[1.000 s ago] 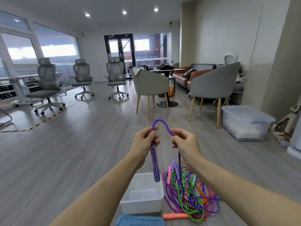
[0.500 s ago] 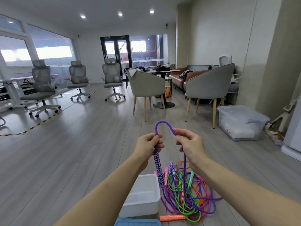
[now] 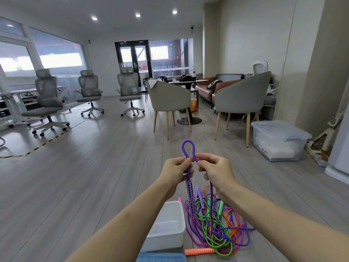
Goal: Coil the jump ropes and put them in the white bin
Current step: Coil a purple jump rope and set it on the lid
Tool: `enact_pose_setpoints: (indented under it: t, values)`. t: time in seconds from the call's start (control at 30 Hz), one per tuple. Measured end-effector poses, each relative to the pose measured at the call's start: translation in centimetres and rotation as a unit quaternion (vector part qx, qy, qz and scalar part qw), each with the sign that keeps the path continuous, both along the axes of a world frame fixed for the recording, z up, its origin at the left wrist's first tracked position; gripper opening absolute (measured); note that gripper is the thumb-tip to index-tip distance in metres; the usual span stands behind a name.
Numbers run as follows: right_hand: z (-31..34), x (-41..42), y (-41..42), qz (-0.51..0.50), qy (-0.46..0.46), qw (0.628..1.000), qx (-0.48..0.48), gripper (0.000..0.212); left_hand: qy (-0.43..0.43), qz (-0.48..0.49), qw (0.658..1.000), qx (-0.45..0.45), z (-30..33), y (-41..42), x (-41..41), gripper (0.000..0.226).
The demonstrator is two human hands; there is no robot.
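Loop now narrower, left hand (image 3: 176, 172) fingers pinching purple rope (image 3: 186, 148), right hand (image 3: 215, 170) fingers pinching it too

Grey plank floor (image 3: 94, 176). Left: large windows (image 3: 56, 59), three grey office chairs (image 3: 88, 91). Centre back: black glass doors (image 3: 135, 59), two upholstered armchairs (image 3: 241, 97), round table (image 3: 188, 82). Right: beige wall (image 3: 245, 44), brown sofa (image 3: 209, 89), clear lidded storage box (image 3: 279, 138). Recessed ceiling lights (image 3: 137, 15).
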State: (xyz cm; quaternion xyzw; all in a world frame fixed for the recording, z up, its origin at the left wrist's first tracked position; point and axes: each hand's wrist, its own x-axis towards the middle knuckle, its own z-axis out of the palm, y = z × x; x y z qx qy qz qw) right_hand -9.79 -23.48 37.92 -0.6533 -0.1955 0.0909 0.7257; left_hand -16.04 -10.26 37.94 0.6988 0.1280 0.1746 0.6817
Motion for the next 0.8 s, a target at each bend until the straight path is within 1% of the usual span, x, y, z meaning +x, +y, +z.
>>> enact_pose_setpoints:
  t: [0.07,0.17,0.37,0.43,0.53,0.7,0.8]
  values:
    - [0.1,-0.3,-0.1,-0.006,-0.007,1.000,0.014,0.016,0.002,-0.006,1.000,-0.002,-0.2,0.1,0.1,0.026]
    - [0.0,-0.5,-0.1,-0.030,-0.013,0.999,0.028,0.017,0.015,-0.013,1.000,0.004,-0.2,-0.1,0.0,0.027]
    - [-0.3,-0.4,0.3,-0.044,-0.019,0.999,0.009,0.018,0.025,-0.018,0.999,0.014,-0.1,-0.4,0.0,0.027]
    - [-0.4,-0.4,0.4,-0.040,-0.017,0.999,0.005,0.018,0.022,-0.009,1.000,0.017,-0.2,-0.4,-0.1,0.026]
    - [-0.2,-0.3,0.4,-0.031,0.001,0.999,0.016,0.019,0.017,-0.007,1.000,-0.003,-0.2,-0.4,-0.4,0.024]
    - [0.5,-0.2,0.2,0.010,0.035,0.999,0.040,0.020,0.010,-0.043,0.997,-0.061,0.3,-0.5,-0.9,0.025]
    - [0.7,-0.4,-0.3,0.035,0.051,0.997,0.041,0.020,0.002,-0.029,0.999,-0.032,0.5,-0.4,-0.9,0.025]
